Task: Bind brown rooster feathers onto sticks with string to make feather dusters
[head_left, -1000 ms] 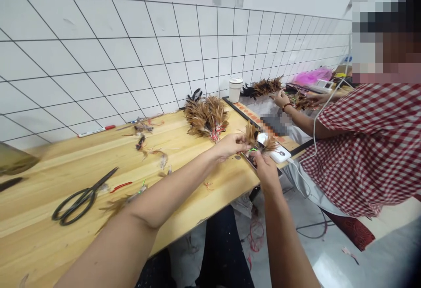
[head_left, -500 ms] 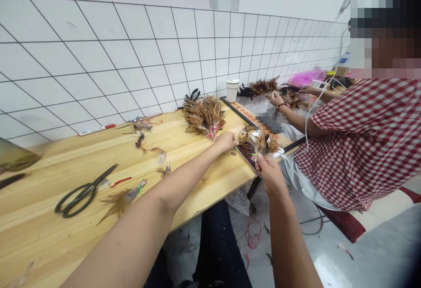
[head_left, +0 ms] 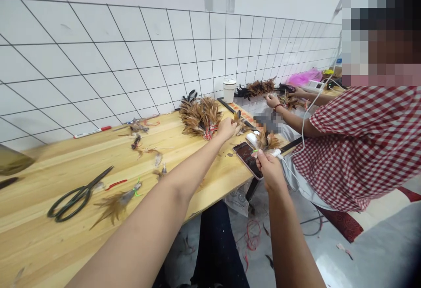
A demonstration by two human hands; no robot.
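No text readable; marks on orange strip (head_left: 247, 117) and white-barrelled marker (head_left: 92, 132) too blurred.

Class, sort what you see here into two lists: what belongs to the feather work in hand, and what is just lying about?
Likely part of the job:
feather bunch in the right hand
feathers at the left hand
scissors
green-tied bunch beside the scissors
large feather bundle

Seemingly just lying about:
phone
white cup
marker
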